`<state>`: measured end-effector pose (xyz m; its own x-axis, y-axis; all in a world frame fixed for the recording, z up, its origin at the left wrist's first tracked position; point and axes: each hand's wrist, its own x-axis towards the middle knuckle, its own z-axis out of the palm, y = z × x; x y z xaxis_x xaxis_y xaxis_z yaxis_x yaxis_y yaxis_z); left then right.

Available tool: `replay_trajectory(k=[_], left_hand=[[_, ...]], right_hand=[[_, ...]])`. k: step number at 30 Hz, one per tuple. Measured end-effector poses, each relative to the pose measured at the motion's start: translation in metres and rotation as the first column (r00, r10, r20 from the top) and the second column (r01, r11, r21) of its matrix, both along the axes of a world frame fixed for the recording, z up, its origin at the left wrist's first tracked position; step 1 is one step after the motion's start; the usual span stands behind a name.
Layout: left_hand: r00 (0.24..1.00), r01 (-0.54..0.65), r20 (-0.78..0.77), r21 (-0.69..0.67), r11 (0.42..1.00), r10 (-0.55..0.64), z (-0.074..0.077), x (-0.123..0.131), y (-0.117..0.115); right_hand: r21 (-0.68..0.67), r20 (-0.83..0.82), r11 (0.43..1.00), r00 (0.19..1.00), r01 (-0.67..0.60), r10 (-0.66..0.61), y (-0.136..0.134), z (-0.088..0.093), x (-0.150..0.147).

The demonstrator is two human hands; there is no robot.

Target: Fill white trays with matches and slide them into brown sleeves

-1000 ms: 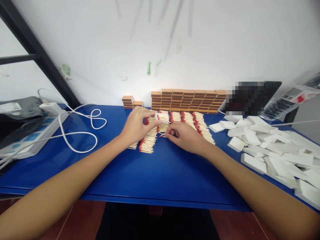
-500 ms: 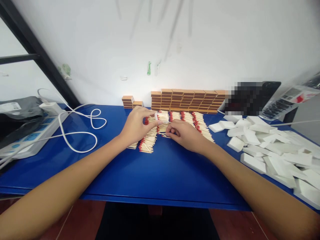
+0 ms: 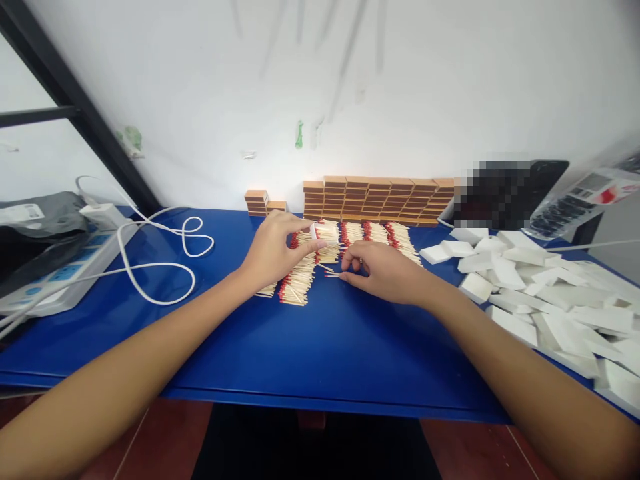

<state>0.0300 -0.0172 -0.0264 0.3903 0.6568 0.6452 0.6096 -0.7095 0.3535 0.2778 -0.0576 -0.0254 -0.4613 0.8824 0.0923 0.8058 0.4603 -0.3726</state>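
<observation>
While the left hand [image 3: 277, 243] pinches the white tray [image 3: 313, 231] of matches over the match rows [image 3: 297, 281], the right hand [image 3: 377, 270] has narrowed fingers at loose matches [image 3: 332, 274], hold not discernible, with blue counter [image 3: 310, 347] stretching from there to the front edge.

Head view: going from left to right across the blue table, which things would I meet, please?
Power strip, left hand, small white tray, right hand, pile of white boxes.
</observation>
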Motion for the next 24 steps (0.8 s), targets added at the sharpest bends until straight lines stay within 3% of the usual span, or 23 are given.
replay_trajectory(k=[5, 10, 17, 24], left_hand=[[1.0, 0.009, -0.004, 0.006, 1.0, -0.009, 0.0, 0.0, 0.0], [1.0, 0.011, -0.026, 0.0, 1.0, -0.011, -0.001, -0.002, 0.002], [0.997, 0.071, 0.006, -0.031, 0.997, -0.071, -0.004, -0.002, 0.004], [0.984, 0.173, 0.05, -0.079, 0.982, -0.17, -0.005, 0.003, -0.002]], right_hand=[[-0.061, -0.013, 0.998, 1.0, -0.021, 0.02, 0.001, -0.001, -0.002], [-0.063, -0.076, 0.997, 0.996, -0.047, 0.042, 0.002, 0.008, 0.009], [0.162, -0.25, 0.98, 0.966, 0.116, -0.073, 0.004, 0.022, 0.019], [0.219, -0.281, 0.974, 0.96, 0.06, 0.004, 0.002, 0.012, 0.005]])
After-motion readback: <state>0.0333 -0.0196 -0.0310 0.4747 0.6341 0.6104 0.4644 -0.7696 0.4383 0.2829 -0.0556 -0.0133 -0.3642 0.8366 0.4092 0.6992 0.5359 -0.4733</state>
